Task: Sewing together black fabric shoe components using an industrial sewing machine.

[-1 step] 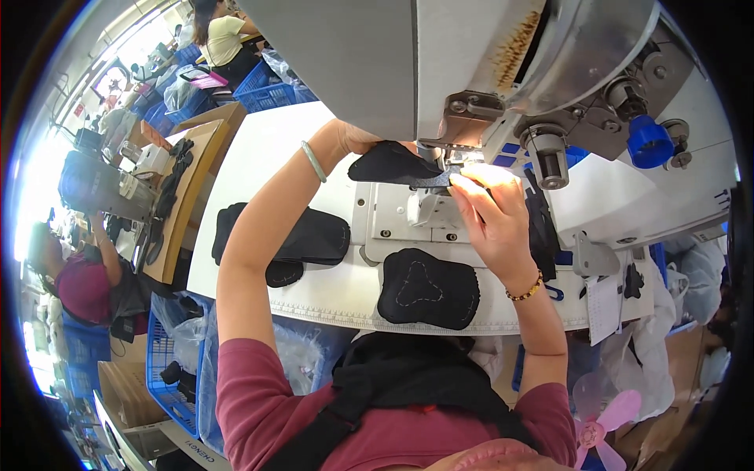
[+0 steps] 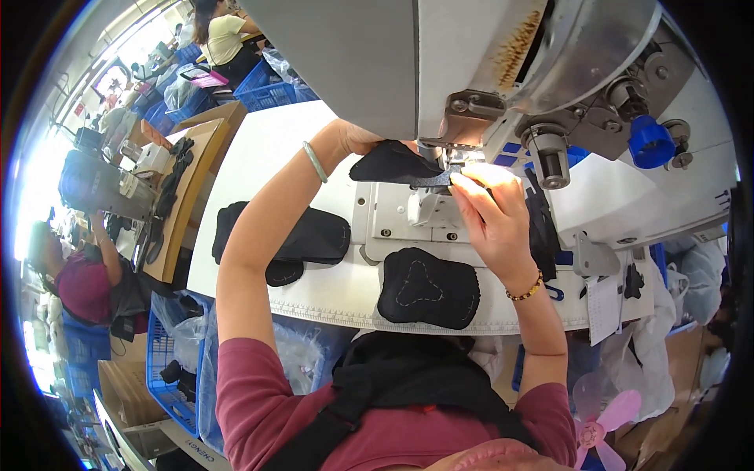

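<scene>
A black fabric piece [image 2: 391, 163] is raised at the needle area of a sewing machine [image 2: 353, 63], its grey underside showing at the right end. My right hand [image 2: 496, 208] pinches that right end between thumb and fingers, close to the presser foot. At the far edge of the piece, my left hand [image 2: 357, 138] grips it from behind; its fingertips are hidden by the fabric and the machine head. Nearer me on the white table [image 2: 345, 302] lies a padded black piece [image 2: 429, 289] with pale curved stitching. Stacked black pieces [image 2: 314, 237] rest left, partly under my left forearm.
Thread tension knobs and a blue cap [image 2: 650, 142] jut from the machine at upper right. Black strips [image 2: 540, 228] lie right of my right hand. Blue baskets [image 2: 161, 365] stand at lower left, a pink fan [image 2: 601, 428] at lower right. Other people work at left.
</scene>
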The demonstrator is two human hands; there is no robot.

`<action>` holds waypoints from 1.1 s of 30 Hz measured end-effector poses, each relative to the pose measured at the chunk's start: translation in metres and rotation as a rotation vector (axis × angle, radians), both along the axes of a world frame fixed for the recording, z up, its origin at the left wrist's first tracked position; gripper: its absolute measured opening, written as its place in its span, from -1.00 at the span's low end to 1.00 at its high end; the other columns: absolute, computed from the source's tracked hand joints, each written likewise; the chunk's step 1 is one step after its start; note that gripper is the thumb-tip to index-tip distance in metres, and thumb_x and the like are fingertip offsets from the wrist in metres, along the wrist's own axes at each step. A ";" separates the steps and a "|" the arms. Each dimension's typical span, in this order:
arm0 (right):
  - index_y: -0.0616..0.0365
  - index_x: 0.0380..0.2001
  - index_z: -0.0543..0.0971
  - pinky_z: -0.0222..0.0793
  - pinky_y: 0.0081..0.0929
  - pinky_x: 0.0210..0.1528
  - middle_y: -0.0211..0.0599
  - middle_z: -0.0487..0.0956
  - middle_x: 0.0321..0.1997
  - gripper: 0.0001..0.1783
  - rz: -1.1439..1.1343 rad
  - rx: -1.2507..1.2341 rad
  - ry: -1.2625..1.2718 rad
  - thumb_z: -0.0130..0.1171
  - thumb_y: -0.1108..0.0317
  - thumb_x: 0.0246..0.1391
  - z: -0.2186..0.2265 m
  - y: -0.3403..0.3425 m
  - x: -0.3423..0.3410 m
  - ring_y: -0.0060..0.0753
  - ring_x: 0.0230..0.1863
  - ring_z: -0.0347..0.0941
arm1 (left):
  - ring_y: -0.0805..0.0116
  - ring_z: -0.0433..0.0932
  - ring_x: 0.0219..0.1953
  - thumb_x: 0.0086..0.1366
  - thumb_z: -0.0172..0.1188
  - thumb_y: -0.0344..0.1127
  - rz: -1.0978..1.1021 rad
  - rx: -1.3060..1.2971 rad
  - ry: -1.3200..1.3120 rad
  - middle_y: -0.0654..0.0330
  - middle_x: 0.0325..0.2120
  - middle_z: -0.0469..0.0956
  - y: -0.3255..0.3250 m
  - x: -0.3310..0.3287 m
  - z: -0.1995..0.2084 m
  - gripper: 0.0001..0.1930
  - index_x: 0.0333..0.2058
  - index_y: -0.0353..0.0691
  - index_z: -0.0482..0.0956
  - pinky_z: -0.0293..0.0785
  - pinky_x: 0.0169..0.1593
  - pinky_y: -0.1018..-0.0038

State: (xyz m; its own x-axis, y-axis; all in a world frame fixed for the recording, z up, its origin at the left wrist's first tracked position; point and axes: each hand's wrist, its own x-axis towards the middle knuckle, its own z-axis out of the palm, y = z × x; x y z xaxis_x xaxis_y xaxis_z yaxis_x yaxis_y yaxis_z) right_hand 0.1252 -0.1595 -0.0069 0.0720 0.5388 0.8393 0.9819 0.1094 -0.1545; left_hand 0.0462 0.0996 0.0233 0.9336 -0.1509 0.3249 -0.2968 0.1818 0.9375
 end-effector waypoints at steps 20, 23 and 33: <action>0.12 -0.19 0.60 0.33 -0.42 -0.07 -0.35 0.55 -0.14 -0.68 0.002 0.017 -0.026 0.32 0.52 -0.09 -0.007 -0.001 -0.001 -0.31 -0.12 0.45 | 0.39 0.62 -0.34 0.02 0.25 -0.46 0.291 -0.197 0.537 0.09 -0.31 0.60 -0.035 -0.016 -0.008 -0.72 -0.22 -0.34 0.57 0.60 -0.22 0.53; 0.09 -0.15 0.59 0.30 -0.44 -0.07 -0.40 0.53 -0.11 -0.63 0.012 0.009 -0.129 0.32 0.52 -0.12 -0.011 -0.002 -0.005 -0.36 -0.10 0.44 | 0.38 0.62 -0.32 0.07 0.15 -0.41 0.294 -0.340 0.511 0.07 -0.28 0.58 -0.057 -0.027 -0.007 -0.70 -0.18 -0.36 0.56 0.59 -0.19 0.52; 0.05 -0.15 0.59 0.28 -0.44 -0.12 -0.44 0.50 -0.11 -0.59 -0.007 0.005 -0.226 0.31 0.52 -0.18 -0.013 0.003 -0.017 -0.38 -0.11 0.44 | 0.33 0.59 -0.32 0.07 0.10 -0.34 0.531 -0.512 0.373 0.07 -0.29 0.56 -0.100 -0.042 -0.017 -0.64 -0.13 -0.34 0.51 0.55 -0.19 0.47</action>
